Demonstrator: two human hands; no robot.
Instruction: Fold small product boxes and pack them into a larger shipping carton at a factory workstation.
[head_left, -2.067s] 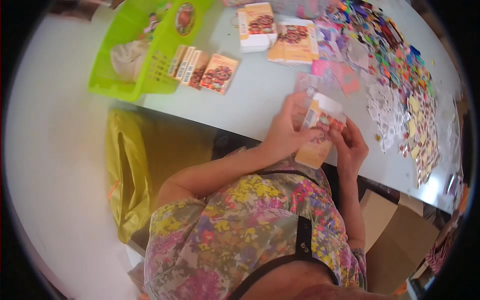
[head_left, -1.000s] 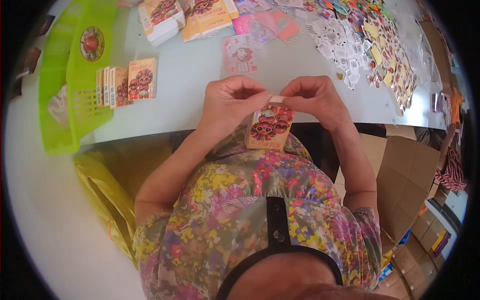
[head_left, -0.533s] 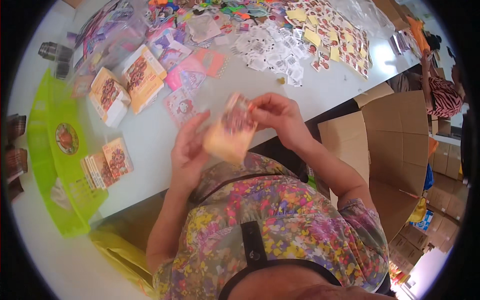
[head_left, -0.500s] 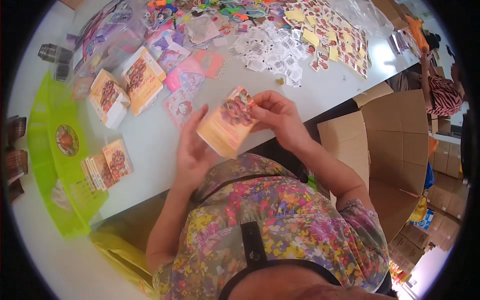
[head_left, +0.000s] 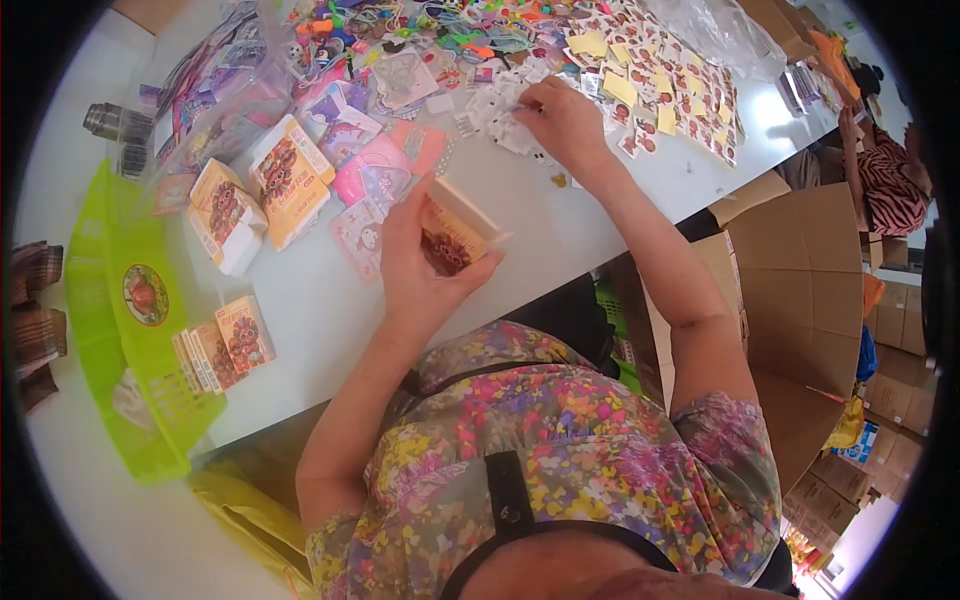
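My left hand [head_left: 412, 262] is wrapped round a small orange cardboard box [head_left: 448, 240] with a cartoon creature printed on it. Its upper end looks unfolded, with a pale flap standing out. My right hand [head_left: 562, 120] is stretched across the table to a heap of small white printed packets [head_left: 500, 112]. Its thumb and fingers are pinched together over the heap; what lies between them is hidden. Pink and purple cartoon pouches [head_left: 372, 172] lie just beyond the left hand. Sheets of cartoon stickers [head_left: 685, 90] spread beside the right hand, with yellow paper pieces [head_left: 620, 88] on top.
Two larger orange cartons [head_left: 285, 180] stand at left. A row of small boxes [head_left: 222, 345] sits by a lime-green plastic basket [head_left: 140, 340]. Colourful trinkets [head_left: 430, 30] cover the far table. A large open cardboard box [head_left: 795, 270] stands at right; another person's striped sleeve [head_left: 890, 195] shows beyond.
My right hand has let go of the small box and moved up and away to the white packets. The left hand now holds the box alone, turned with its end flap showing.
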